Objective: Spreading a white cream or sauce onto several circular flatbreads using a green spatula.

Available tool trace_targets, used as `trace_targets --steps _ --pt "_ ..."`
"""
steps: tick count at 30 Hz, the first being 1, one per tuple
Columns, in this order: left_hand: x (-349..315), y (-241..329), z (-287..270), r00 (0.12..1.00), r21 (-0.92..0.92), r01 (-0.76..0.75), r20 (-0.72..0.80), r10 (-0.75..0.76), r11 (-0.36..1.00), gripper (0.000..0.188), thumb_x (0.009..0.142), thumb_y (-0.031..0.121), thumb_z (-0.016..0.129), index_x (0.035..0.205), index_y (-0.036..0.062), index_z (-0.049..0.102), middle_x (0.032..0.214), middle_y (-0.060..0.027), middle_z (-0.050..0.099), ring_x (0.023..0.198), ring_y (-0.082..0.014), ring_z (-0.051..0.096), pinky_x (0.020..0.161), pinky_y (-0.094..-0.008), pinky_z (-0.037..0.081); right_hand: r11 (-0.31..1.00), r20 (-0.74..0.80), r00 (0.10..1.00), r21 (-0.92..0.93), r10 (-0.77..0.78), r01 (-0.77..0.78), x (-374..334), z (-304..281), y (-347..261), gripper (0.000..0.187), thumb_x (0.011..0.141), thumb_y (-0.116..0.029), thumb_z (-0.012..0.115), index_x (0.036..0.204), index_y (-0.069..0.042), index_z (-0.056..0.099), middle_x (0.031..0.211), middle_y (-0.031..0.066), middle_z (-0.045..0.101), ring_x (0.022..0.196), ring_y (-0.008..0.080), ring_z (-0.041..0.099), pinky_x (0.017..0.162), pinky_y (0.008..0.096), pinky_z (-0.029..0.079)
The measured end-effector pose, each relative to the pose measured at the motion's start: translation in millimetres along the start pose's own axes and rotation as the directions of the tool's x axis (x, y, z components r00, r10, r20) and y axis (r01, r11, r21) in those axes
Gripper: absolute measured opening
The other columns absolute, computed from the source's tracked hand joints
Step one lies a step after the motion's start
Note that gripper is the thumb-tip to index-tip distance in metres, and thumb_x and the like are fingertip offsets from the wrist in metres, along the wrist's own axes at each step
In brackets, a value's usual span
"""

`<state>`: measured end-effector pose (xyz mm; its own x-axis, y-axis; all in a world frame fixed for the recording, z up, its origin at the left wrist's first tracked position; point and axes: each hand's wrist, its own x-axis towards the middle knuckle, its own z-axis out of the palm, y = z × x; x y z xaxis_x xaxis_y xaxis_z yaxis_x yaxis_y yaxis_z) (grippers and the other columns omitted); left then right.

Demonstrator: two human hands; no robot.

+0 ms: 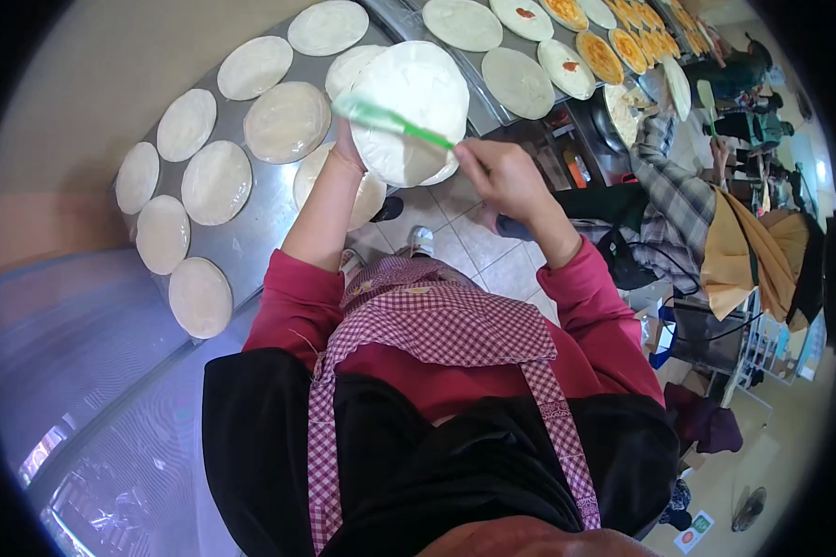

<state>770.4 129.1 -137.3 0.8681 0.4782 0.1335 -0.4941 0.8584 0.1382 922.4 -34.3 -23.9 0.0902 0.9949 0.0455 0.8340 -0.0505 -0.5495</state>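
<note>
The left hand [348, 148] is propping a pale dough round [411, 110] from beneath, fingers hidden, grip unclear. The right hand [497, 174], fingers clenched, is drawing a green scraper [390, 123] across it. The round looks soft, floppy, tear-prone; it is hanging just off the tabletop [260, 218], best supported underneath.

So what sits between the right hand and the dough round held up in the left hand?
In the head view, a green tool bridges the gap: the right hand grips one end, and the rest lies across the dough round, which the left hand supports from beneath.
</note>
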Motion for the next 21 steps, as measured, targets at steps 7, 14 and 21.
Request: trace_targets --steps 7,14,21 --pt "4.9 -1.0 -6.1 0.993 -0.081 -0.120 -0.030 0.118 0.990 0.053 0.096 0.038 0.034 0.136 0.0045 0.042 0.133 -0.0160 0.051 0.118 -0.0322 0.053 0.098 -0.0458 0.047 0.980 -0.149 0.984 0.186 0.099 -0.071 -18.0 10.9 6.6 0.028 0.094 -0.024 0.052 0.081 -0.001 0.062 0.066 0.0219 0.057 0.059 0.0396 0.057 0.053 0.0433 0.044" --pt "6.2 -17.2 5.4 0.989 -0.134 -0.151 -0.014 0.150 0.979 0.059 0.095 0.047 0.035 0.137 0.0067 0.042 0.133 -0.0150 0.051 0.120 -0.0320 0.052 0.100 -0.0455 0.044 0.911 -0.306 0.876 0.300 0.373 -0.283 -26.3 61.2 9.5 0.028 0.095 -0.019 0.053 0.081 0.004 0.060 0.061 0.0252 0.052 0.051 0.0392 0.053 0.049 0.0409 0.040" --pt "6.2 -19.2 14.8 0.913 0.217 -0.174 -0.330 0.240 0.960 0.059 0.094 0.047 0.035 0.137 0.0066 0.042 0.134 -0.0149 0.050 0.120 -0.0329 0.051 0.102 -0.0463 0.042 0.944 -0.208 0.969 0.325 0.135 -0.062 -34.9 55.5 -17.8 0.024 0.095 -0.016 0.053 0.082 0.002 0.061 0.063 0.0249 0.053 0.054 0.0392 0.055 0.050 0.0409 0.042"
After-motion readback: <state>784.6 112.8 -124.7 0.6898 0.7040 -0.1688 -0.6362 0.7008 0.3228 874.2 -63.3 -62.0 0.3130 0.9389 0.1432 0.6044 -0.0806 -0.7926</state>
